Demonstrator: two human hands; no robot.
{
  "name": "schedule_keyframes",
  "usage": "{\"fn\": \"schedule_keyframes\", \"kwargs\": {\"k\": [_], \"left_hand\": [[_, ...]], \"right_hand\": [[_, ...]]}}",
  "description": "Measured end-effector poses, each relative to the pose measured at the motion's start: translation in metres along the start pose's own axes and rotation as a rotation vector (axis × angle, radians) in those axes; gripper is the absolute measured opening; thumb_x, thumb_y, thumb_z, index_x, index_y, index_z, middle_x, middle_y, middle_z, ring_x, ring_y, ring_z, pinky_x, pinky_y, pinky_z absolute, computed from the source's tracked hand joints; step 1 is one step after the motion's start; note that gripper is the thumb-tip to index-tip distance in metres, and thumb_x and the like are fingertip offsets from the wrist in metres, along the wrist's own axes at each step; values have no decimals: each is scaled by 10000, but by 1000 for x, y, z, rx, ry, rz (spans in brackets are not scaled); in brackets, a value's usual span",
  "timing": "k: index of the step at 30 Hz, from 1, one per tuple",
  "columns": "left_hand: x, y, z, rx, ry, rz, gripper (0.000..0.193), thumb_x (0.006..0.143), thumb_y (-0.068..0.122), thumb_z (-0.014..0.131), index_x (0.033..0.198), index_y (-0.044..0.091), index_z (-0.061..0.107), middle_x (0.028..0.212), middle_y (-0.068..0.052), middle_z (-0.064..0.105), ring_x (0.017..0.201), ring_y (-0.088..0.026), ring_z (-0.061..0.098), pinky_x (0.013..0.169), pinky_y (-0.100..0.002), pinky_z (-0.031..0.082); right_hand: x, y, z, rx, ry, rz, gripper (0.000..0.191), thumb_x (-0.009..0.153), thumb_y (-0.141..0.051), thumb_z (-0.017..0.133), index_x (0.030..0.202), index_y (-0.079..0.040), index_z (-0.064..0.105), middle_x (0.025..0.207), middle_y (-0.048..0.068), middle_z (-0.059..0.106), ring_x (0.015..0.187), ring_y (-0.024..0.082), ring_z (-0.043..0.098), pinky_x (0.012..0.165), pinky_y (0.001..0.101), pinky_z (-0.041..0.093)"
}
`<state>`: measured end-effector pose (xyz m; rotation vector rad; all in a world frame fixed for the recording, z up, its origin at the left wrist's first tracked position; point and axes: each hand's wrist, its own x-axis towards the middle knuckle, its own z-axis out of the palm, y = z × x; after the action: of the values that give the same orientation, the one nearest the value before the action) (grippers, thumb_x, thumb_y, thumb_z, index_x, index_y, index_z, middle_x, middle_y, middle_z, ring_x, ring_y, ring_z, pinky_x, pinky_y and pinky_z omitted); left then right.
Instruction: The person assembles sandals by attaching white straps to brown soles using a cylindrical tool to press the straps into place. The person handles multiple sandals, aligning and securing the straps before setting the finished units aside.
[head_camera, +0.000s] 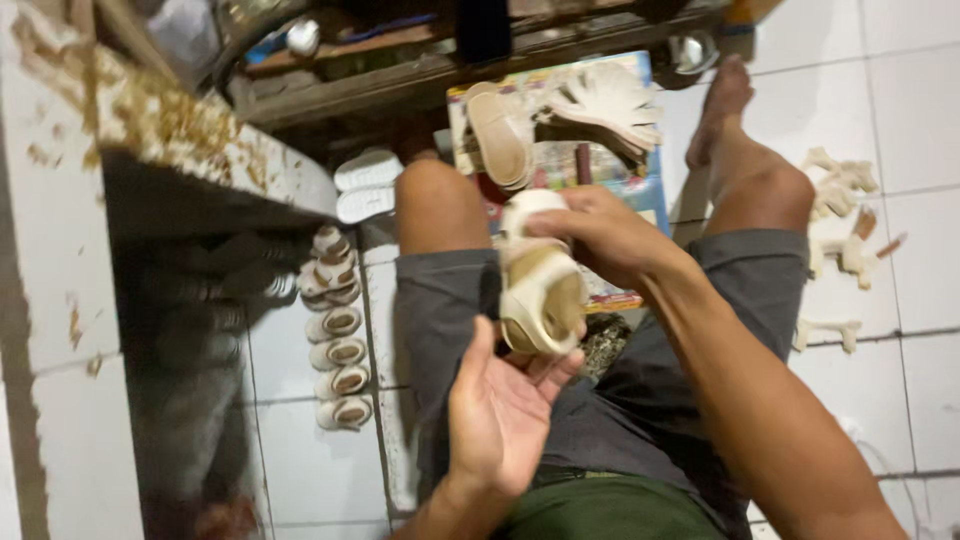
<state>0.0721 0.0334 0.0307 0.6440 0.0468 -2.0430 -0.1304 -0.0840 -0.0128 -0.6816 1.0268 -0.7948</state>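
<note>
A small white sandal with a tan insole (541, 288) is held over my lap. My right hand (598, 232) grips its upper end, fingers curled over the strap. My left hand (503, 408) is palm up under the sandal's lower end, fingertips touching its sole. I sit on the floor in grey shorts (452, 300), knees apart.
A row of finished small sandals (338, 325) lies on the white tiles to the left, by a glue-stained bench (180, 130). A colourful board (600, 120) ahead carries a sole and fanned white strap pieces. More white strap pieces (840, 215) lie on the tiles at right.
</note>
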Motion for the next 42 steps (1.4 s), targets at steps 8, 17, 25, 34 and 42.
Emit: {"fn": "schedule_keyframes", "kwargs": {"k": [8,17,25,34,42], "left_hand": [[8,-1,45,-223,-99,-72,590,1049,443,444,1389,-37,404,1504,-249,447,1459,-396,408,1170,-534,358],[4,-7,33,-185,-39,-128,638,1021,460,454,1357,-80,482,1374,-291,573,1299,-380,554,1085,-479,439],[13,-17,6,-120,68,-219,528,1040,453,462,1262,-2,617,1111,-232,718,974,-313,703,825,-410,559],[24,-7,-22,67,-13,-241,438,941,351,577,1175,-16,636,1037,-187,727,900,-327,728,750,-391,588],[34,95,-13,1593,-359,754,289,773,71,865,912,-5,624,1332,-183,667,1129,-328,691,913,-379,577]], "right_hand": [[30,13,4,157,-10,304,379,879,-331,733,1031,15,728,939,102,767,779,165,724,727,322,596],[1,-5,6,-92,115,150,403,877,-360,706,1036,4,773,887,72,783,741,123,721,680,270,585],[-49,-45,40,-775,386,-115,490,738,-460,795,929,-8,795,741,121,766,676,199,754,625,328,574],[-88,-42,41,-711,293,-316,559,769,-424,804,1170,-42,723,969,112,774,856,204,762,760,338,607],[-82,-26,30,-679,44,-681,601,849,-185,790,1391,-18,592,1388,131,597,1312,257,567,1112,369,446]]}}
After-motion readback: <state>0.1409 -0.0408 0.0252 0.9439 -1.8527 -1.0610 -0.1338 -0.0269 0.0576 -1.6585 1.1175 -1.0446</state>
